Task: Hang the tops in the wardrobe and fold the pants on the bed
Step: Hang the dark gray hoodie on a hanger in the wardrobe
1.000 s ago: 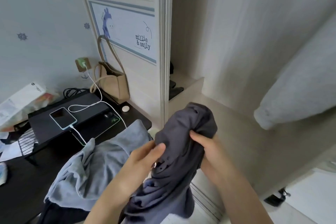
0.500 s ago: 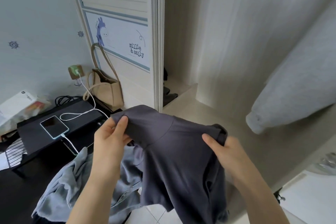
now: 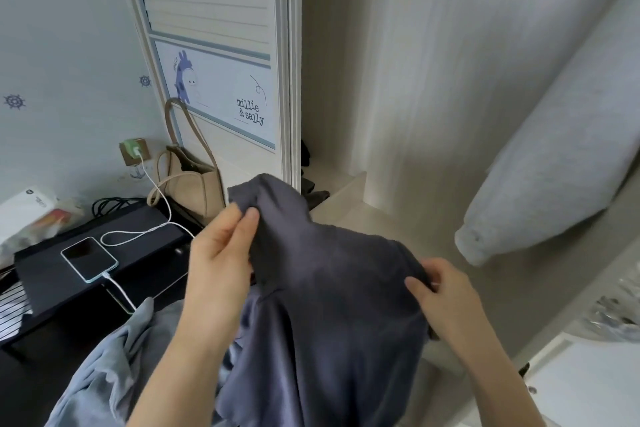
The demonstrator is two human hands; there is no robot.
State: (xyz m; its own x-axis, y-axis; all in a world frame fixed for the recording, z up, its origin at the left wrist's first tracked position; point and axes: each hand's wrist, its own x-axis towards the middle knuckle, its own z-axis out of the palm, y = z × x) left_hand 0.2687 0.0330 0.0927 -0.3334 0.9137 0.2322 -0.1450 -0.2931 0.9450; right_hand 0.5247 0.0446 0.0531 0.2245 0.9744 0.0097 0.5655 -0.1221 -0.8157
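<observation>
Beside "millie & sally" wardrobe door [image 3: 221,94], hands pinching top [image 3: 322,305]

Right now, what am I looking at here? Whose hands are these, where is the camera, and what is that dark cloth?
There is no machine here: a person wears one wide-angle camera on the head, looking forward and down, so you see their own two arms. The left hand pinches one upper edge of a dark top, and the right hand grips its other side, holding it spread in front of an open wardrobe. A light grey garment hangs inside at the right. Lower left is a dark desk with a phone on a white cable, a beige bag by the wardrobe door, and a pale grey garment lying in a heap. No hanger is in view.
</observation>
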